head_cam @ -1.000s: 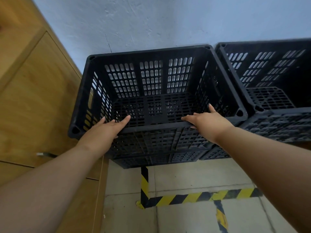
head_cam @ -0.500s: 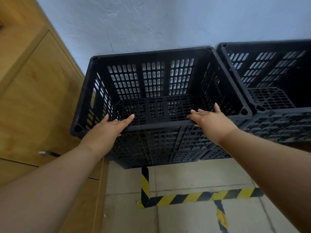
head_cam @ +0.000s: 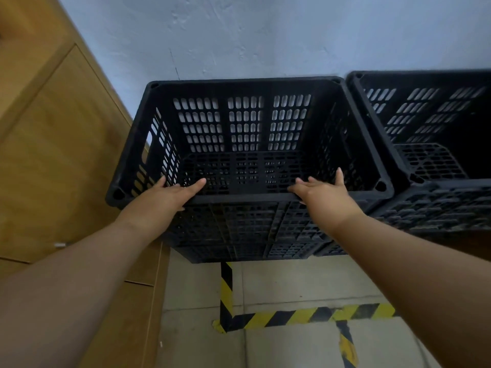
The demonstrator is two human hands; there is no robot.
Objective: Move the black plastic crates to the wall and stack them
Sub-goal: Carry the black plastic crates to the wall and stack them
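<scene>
Inspecting the head view: a black plastic crate (head_cam: pixel 244 123) occupies the centre of the frame, upright and open-topped, with slotted walls and a grid floor. It sits on top of a lower black crate (head_cam: pixel 239 235), whose perforated near wall shows beneath it; the number of crates in that stack cannot be confirmed.

The far rim of the top crate lies close against the pale wall (head_cam: pixel 265 35); contact cannot be confirmed. A second black crate (head_cam: pixel 425 123) stands just beside it at the right of the frame, at about the same height, also on stacked crate walls. The adjoining rims run side by side; whether they touch cannot be told.

Left hand (head_cam: pixel 162 197): laid on the near rim of the top crate, towards its left corner. Fingers extended over the rim into the crate and thumb stretched along the rim; released, not clenched.

Right hand (head_cam: pixel 324 197): laid on the same near rim, right of centre. Fingers splayed and straight; released, pressing on the rim rather than grasping it. Both forearms reach in from the lower corners of the frame.

Surroundings: a wooden cabinet (head_cam: pixel 53 155) fills the left of the frame, just beside the crate stack, with a small metal handle (head_cam: pixel 59 245) on its face. A tiled floor (head_cam: pixel 292 282) at the bottom carries yellow-and-black hazard tape (head_cam: pixel 292 317).
</scene>
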